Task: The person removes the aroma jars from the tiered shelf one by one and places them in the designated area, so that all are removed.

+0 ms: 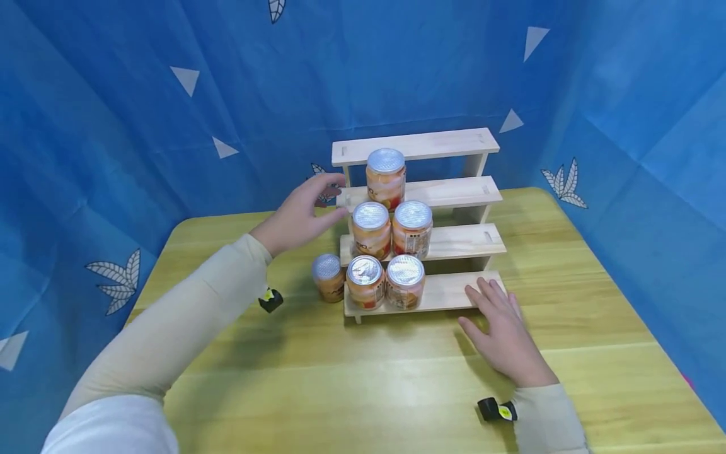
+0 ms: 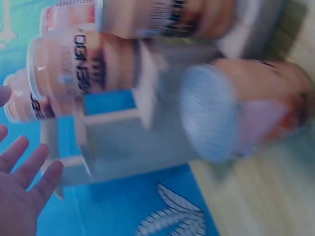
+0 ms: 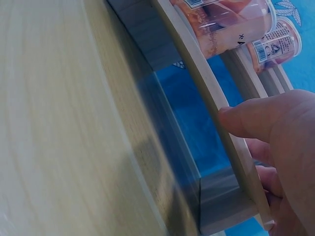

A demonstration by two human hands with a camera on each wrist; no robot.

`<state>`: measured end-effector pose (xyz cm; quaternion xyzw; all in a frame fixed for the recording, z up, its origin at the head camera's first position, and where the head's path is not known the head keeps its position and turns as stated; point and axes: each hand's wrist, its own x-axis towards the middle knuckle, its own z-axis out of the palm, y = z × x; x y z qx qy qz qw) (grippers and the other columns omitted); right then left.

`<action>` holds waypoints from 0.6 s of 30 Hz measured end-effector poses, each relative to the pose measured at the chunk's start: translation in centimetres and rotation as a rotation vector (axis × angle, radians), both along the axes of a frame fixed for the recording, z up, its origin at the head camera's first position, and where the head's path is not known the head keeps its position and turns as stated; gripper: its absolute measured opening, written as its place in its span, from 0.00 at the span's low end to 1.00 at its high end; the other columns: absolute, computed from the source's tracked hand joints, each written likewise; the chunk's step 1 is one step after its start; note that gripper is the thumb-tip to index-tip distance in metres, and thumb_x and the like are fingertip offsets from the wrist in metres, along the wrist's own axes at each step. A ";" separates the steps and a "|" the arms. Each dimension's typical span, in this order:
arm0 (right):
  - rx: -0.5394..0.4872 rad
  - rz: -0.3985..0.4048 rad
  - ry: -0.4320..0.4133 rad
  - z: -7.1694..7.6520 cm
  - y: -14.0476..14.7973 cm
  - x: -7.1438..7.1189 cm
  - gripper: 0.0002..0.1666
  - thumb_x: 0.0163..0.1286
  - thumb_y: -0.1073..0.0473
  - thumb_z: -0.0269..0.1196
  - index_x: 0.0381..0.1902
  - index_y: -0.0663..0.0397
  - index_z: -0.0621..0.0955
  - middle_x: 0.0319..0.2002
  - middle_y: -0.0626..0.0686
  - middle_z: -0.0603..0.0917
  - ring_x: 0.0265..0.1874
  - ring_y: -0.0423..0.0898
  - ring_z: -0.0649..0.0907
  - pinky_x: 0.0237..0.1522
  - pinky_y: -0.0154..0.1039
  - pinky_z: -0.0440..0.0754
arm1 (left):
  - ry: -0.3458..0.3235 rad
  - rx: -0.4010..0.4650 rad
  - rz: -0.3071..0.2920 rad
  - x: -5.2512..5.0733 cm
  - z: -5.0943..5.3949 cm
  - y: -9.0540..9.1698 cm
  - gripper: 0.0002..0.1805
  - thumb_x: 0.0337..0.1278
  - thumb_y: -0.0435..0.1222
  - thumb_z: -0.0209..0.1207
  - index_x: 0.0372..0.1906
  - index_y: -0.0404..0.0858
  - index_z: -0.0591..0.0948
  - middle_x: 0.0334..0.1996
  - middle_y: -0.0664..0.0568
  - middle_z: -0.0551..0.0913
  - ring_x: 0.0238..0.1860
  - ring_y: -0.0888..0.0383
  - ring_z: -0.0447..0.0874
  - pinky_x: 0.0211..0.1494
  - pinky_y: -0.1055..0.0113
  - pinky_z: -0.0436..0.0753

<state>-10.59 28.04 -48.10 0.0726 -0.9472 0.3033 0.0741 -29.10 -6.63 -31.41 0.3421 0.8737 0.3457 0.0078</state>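
A stepped wooden rack (image 1: 454, 292) holds several orange-labelled cans with silvery lids. One can (image 1: 386, 180) stands on the second step from the top, two on the step below, and two on the lowest. Another can (image 1: 329, 280) stands on the table, left of the rack; the left wrist view shows this can (image 2: 251, 108) large. My left hand (image 1: 303, 217) is just left of the upper cans, fingers apart and holding nothing. With fingers spread, my right hand (image 1: 505, 334) rests on the lowest step's right end; in the right wrist view the thumb of this hand (image 3: 290, 137) touches the front edge.
The rack stands on a yellowish wooden table (image 1: 351, 378). Blue cloth (image 1: 272, 94) with white triangles and leaf prints hangs behind and at both sides. Black straps with yellow marks show near both wrists.
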 end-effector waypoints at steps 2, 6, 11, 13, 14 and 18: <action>0.000 -0.002 -0.005 -0.1 0.0 0.1 0.38 0.73 0.49 0.63 0.74 0.61 0.67 0.76 0.67 0.58 0.77 0.66 0.52 0.76 0.62 0.38 | -0.013 0.000 -0.014 -0.4 0.6 1.3 0.35 0.71 0.46 0.60 0.78 0.48 0.61 0.72 0.53 0.66 0.68 0.53 0.71 0.64 0.54 0.76; -0.003 0.002 0.000 -0.2 0.0 0.1 0.38 0.73 0.49 0.63 0.74 0.61 0.68 0.76 0.67 0.58 0.77 0.66 0.52 0.76 0.62 0.38 | -0.079 0.028 -0.018 -1.4 1.6 3.6 0.42 0.69 0.49 0.60 0.81 0.53 0.53 0.76 0.53 0.60 0.69 0.52 0.70 0.63 0.54 0.76; 0.001 -0.001 0.006 -0.3 0.1 0.1 0.38 0.73 0.49 0.63 0.74 0.61 0.68 0.76 0.66 0.58 0.77 0.66 0.53 0.76 0.60 0.38 | -0.155 0.010 -0.007 -2.4 2.2 5.8 0.51 0.61 0.61 0.62 0.81 0.64 0.45 0.77 0.57 0.57 0.71 0.56 0.67 0.66 0.55 0.76; 0.001 -0.004 0.010 -0.2 0.1 0.1 0.38 0.73 0.49 0.63 0.74 0.61 0.68 0.76 0.66 0.58 0.77 0.65 0.52 0.77 0.60 0.38 | -0.162 -0.005 -0.006 -2.6 2.2 6.5 0.52 0.59 0.63 0.62 0.80 0.65 0.44 0.77 0.57 0.56 0.71 0.57 0.66 0.67 0.55 0.75; 0.000 -0.005 0.009 -0.2 0.1 0.1 0.38 0.74 0.49 0.63 0.74 0.61 0.68 0.77 0.66 0.58 0.77 0.65 0.52 0.77 0.60 0.37 | -0.161 -0.010 -0.013 -2.8 2.2 6.7 0.52 0.59 0.62 0.62 0.81 0.63 0.44 0.77 0.56 0.57 0.71 0.57 0.66 0.67 0.55 0.75; -0.002 -0.010 0.009 -0.2 0.2 0.1 0.38 0.73 0.50 0.64 0.74 0.60 0.68 0.77 0.66 0.58 0.77 0.65 0.52 0.77 0.60 0.37 | -0.171 -0.022 -0.045 -2.9 1.9 7.5 0.51 0.64 0.54 0.63 0.82 0.55 0.44 0.75 0.52 0.60 0.70 0.55 0.68 0.66 0.54 0.75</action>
